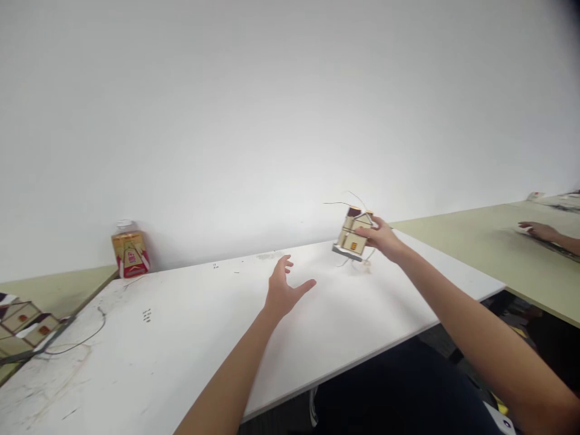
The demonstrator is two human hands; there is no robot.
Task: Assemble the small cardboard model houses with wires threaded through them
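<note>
My right hand [385, 240] grips a small model house [353, 234] from its right side, holding it tilted above the white table [190, 338]. The house has cream walls, a dark roof, a small orange door and a grey base. Thin wires stick out from its top and hang below the base. To the left of the house, my left hand [284, 289] hovers over the table with thumb and fingers spread and nothing in it.
Another model house [27, 326] with a dark wire stands at the far left. A yellow and red drink carton [130, 251] is by the wall. Over the pale green table [480, 241] at right, another person's hand [539, 231] shows. Small handwriting [147, 315] marks the white table.
</note>
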